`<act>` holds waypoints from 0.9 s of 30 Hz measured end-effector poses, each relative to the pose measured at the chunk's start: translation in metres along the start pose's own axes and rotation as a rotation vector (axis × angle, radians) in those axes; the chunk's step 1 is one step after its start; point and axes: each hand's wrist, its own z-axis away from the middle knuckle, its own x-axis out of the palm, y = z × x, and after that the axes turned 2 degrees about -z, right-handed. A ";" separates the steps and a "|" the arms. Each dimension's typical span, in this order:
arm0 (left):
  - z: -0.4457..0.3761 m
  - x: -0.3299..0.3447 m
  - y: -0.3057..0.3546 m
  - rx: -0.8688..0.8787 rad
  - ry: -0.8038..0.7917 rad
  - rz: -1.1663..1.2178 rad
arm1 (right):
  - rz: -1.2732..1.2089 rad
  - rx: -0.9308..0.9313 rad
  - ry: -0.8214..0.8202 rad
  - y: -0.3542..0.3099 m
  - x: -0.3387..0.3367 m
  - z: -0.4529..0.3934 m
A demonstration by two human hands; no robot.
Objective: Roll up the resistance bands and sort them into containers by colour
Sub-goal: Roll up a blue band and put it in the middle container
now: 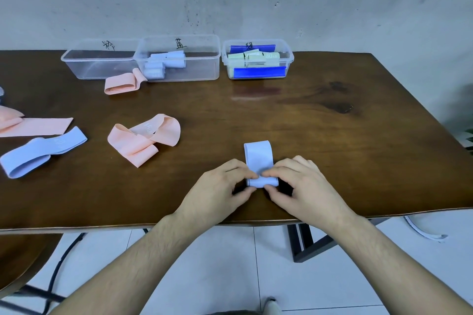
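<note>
Lower centre of frame, near the front edge of the brown table (307, 115): both hands work one pale blue band (258, 155). Left hand (217, 186) and right hand (304, 184) pinch the rolled near end between thumbs and fingertips, grip clamped on the band from either side. The unrolled part lies flat on the table, running away from the hands toward the top of the frame.

Left of the hands: a loose pink band (143, 138), twisted and folded. Far left: a second pale blue band (41, 152) lying flat, and beside it a flat pink strip (38, 126) running off the frame edge.

Upper part of frame, along the wall: three clear containers in a row. Left container (89, 64) shows no contents. Middle container (199, 64) holds rolled pale blue bands. Right container (288, 59) holds pale green rolls and dark blue pieces. A folded pink band (122, 83) lies on the table touching the front of the middle container.
</note>
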 end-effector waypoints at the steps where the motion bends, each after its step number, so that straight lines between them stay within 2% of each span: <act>1: -0.001 0.000 -0.001 -0.007 -0.003 0.002 | 0.009 -0.004 0.008 0.000 0.000 0.000; 8: -0.007 -0.003 -0.007 -0.045 -0.081 0.000 | 0.055 -0.015 0.009 -0.002 -0.002 -0.003; 13: -0.004 -0.001 -0.005 -0.041 -0.017 0.023 | 0.042 0.019 0.008 0.000 0.000 -0.009; 27: -0.013 -0.001 -0.009 -0.074 -0.031 0.002 | 0.071 0.014 0.016 0.004 0.001 -0.013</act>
